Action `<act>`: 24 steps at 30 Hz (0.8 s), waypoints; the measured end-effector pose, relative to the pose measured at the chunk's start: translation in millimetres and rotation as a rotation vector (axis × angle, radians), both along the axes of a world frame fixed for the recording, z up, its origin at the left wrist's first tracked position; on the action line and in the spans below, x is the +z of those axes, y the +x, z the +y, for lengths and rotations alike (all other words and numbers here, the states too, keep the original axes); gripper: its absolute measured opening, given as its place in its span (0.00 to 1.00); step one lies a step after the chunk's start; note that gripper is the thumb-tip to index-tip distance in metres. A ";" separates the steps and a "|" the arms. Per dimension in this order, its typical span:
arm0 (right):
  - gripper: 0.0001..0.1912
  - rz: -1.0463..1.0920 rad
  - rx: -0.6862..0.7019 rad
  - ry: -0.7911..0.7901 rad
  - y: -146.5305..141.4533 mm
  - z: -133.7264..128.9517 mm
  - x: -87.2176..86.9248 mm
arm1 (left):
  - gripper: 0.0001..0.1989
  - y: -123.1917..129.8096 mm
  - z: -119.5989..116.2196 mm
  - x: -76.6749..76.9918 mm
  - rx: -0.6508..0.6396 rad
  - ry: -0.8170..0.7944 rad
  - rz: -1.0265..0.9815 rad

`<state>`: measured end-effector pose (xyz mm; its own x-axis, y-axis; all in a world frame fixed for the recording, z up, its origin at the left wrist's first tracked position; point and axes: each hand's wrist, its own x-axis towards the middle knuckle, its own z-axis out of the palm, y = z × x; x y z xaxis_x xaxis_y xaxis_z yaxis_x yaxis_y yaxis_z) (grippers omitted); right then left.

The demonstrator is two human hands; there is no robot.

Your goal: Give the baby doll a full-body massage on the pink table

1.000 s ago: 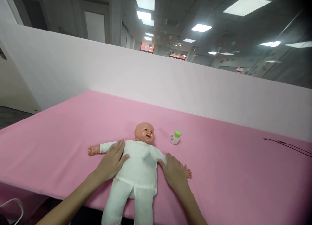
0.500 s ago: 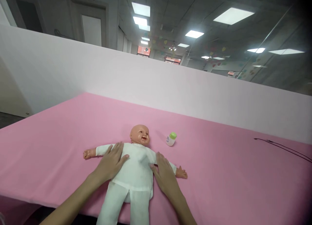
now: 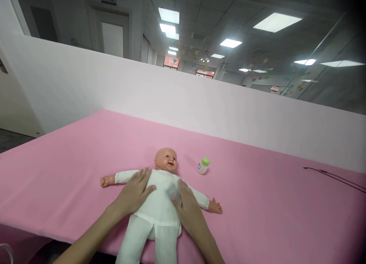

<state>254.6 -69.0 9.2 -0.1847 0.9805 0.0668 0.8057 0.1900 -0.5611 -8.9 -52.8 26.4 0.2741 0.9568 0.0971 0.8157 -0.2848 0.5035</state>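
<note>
A baby doll (image 3: pixel 160 195) in white clothes lies on its back on the pink-covered table, arms spread and head toward the far side. My left hand (image 3: pixel 136 191) rests flat on the doll's chest and shoulder at the left, fingers pointing up and thumb apart. On the opposite side, my right hand (image 3: pixel 187 207) lies against the chest near the armpit, its fingers stretched out and thumb inward. Neither hand grips anything. Beyond the doll's shoulder stands a small bottle (image 3: pixel 203 166) with a green cap, apart from both hands.
A pink cover (image 3: pixel 257 203) spreads over the table. Along its far side runs a low white wall (image 3: pixel 200 100), with glass above it. A thin black cord (image 3: pixel 331 176) lies at the right. The table's near edge passes under my forearms.
My right hand has shifted inward, from the doll's upper arm onto the side of its chest. My left hand stays on the chest. The whole view has shifted slightly.
</note>
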 end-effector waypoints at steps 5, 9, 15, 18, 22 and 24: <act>0.41 -0.253 -0.253 0.165 76.6 4.6 -25.9 | 0.31 -68.1 -4.5 -26.0 0.262 0.164 0.159; 0.33 -0.425 -0.300 0.248 122.6 -5.2 -15.6 | 0.29 -117.2 -16.8 -17.7 0.363 0.045 0.128; 0.18 -0.254 -0.384 -0.014 112.3 -21.7 20.8 | 0.14 -122.1 -24.7 0.2 0.377 -0.094 0.000; 0.19 0.054 -0.433 -0.051 99.7 -26.6 25.9 | 0.15 -113.9 -18.2 5.1 0.400 0.013 -0.266; 0.28 0.566 -0.397 0.013 88.2 -20.4 23.4 | 0.27 -91.6 1.0 18.9 0.530 0.185 -0.723; 0.32 0.699 -0.395 0.076 81.2 -10.0 19.0 | 0.28 -73.9 15.1 25.4 0.535 0.218 -0.868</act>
